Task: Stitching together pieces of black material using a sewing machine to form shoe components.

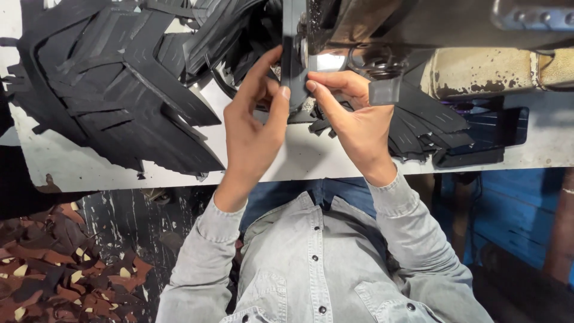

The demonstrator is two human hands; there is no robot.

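Note:
Both my hands hold one narrow black cut piece (294, 57) upright under the head of a worn metal machine (382, 27). My left hand (254, 128) pinches the piece's left edge with thumb and fingers. My right hand (353, 119) pinches its right edge, thumb tip meeting the left thumb. A small grey block-shaped metal part (384, 91) of the machine hangs just right of my right fingers. The lower end of the piece is hidden behind my thumbs.
A big heap of black cut pieces (119, 84) covers the white worktable (72, 161) on the left. A smaller black stack (427, 122) lies right of my hands, beside a dark phone-like slab (493, 131). Brown and black scraps (54, 269) litter the floor.

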